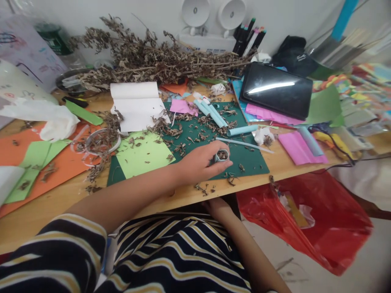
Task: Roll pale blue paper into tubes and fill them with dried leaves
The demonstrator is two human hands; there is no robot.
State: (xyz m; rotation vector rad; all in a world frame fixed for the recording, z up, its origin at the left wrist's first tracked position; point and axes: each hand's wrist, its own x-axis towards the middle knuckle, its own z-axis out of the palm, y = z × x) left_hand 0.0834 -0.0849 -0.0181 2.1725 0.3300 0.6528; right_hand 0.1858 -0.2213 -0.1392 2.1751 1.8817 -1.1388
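My left hand (198, 160) is closed around a light blue paper tube (217, 156), held upright over the front of a green cutting mat (253, 156). Crumbled dried leaves (222, 154) fill the tube's open top. My right hand (219, 209) is low by my lap, at the table's front edge, and its fingers are hidden beneath. Several rolled blue paper tubes (216, 116) lie on the mat behind my left hand, with another tube (242, 130) nearer. A thin pale blue strip (244, 145) lies just beyond the held tube. Dried leaf bits are scattered over the mat and a light green sheet (143, 156).
Bundled dried stems (159, 61) lie along the back. A black tablet (277, 89) rests on papers at the right, near pink paper (297, 148). A tape roll (103, 141) and orange paper (15, 142) are at left. A red plastic bag (332, 219) hangs below the front edge.
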